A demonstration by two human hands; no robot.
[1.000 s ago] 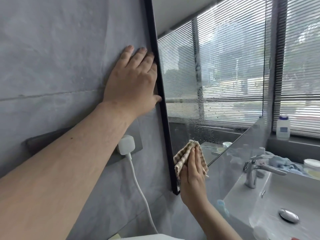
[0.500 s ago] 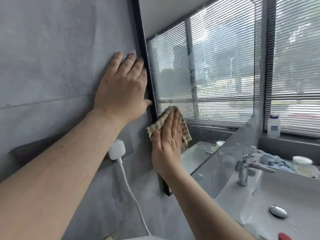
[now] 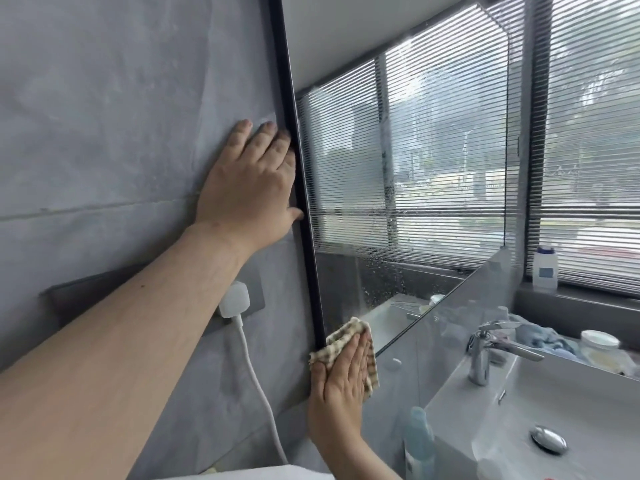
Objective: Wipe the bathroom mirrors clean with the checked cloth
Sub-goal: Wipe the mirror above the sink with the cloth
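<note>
Cloth (image 3: 349,344) is down at the bottom left corner of the mirror (image 3: 433,174), checked beige and white, pressed flat under the right hand (image 3: 341,379), so the grip there is an open palm with fingers together pinning the cloth on the glass rather than pinching it. Left hand (image 3: 251,188) is spread flat on the grey wall (image 3: 104,116), fingers right up against the mirror's black frame (image 3: 301,209), holding nothing. Glass has water spots low down. White plug (image 3: 235,299) and cable hang below the left forearm. Sink (image 3: 554,410) and chrome tap (image 3: 485,351) sit off to the right.
</note>
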